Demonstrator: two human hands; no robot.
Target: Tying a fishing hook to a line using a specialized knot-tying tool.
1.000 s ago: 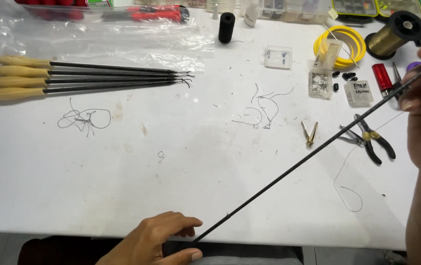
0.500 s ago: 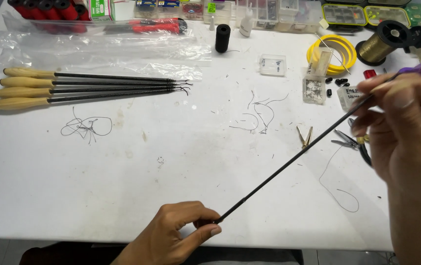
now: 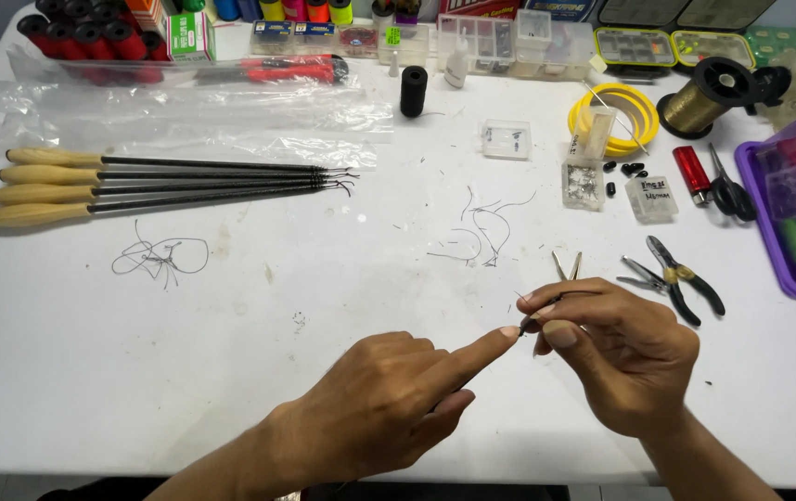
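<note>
My left hand (image 3: 384,408) lies over a thin black rod, fingers curled, with the index finger stretched out along it. Only the rod's tip (image 3: 530,323) shows; the rest is hidden under that hand. The index fingertip touches the tip. My right hand (image 3: 625,357) pinches the same tip between thumb and fingers, just in front of a small metal clip (image 3: 565,266) lying on the white table (image 3: 231,353).
Several wooden-handled rods (image 3: 166,181) lie side by side at the left, near a wire tangle (image 3: 161,255). Wire scraps (image 3: 481,227) sit mid-table. Pliers (image 3: 681,278), scissors (image 3: 727,190), a red lighter (image 3: 692,170), a purple tray (image 3: 760,199) and a gold thread spool (image 3: 709,97) are at the right.
The rod was stretched slantwise between hands held far apart. Now my right hand has come down and left to the rod's tip, and my left hand has slid up along it.
</note>
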